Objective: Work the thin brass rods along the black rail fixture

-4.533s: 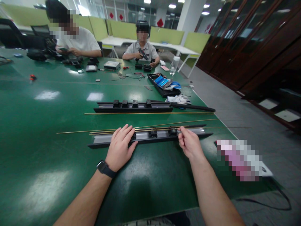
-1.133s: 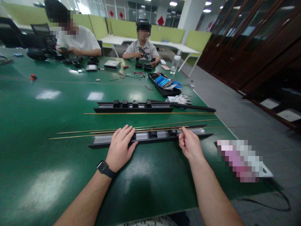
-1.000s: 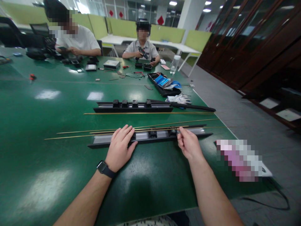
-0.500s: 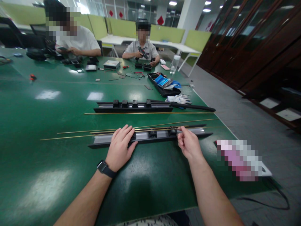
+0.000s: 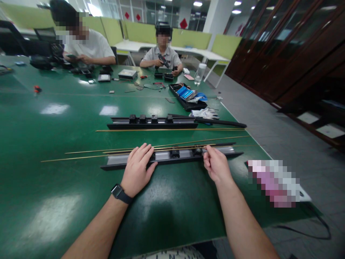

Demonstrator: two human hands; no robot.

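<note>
In front of me lies a long black channel rail [image 5: 185, 154] with a grey inner face and small black blocks [image 5: 175, 152] set along it. My left hand [image 5: 138, 167] rests palm down across the rail's left half, fingers stretched out over several thin brass rods. One brass rod [image 5: 72, 158] sticks out far to the left from under that hand. Thumb and forefinger of my right hand [image 5: 216, 163] pinch a thin brass rod [image 5: 185, 147] near its right end, beside the rightmost black block [image 5: 197, 150]. Under my left palm, part of the rail is hidden.
Farther back lie a second black rail [image 5: 153, 126] with blocks, more brass rods [image 5: 129, 130], a black strip [image 5: 223, 123], gloves [image 5: 205, 114] and a black tray [image 5: 192, 106]. A pixelated flat object [image 5: 275, 183] sits right. Two people work across the green table [image 5: 67, 201].
The lowest brass rod's left end has slid slightly farther left. Both my hands stay in nearly the same place.
</note>
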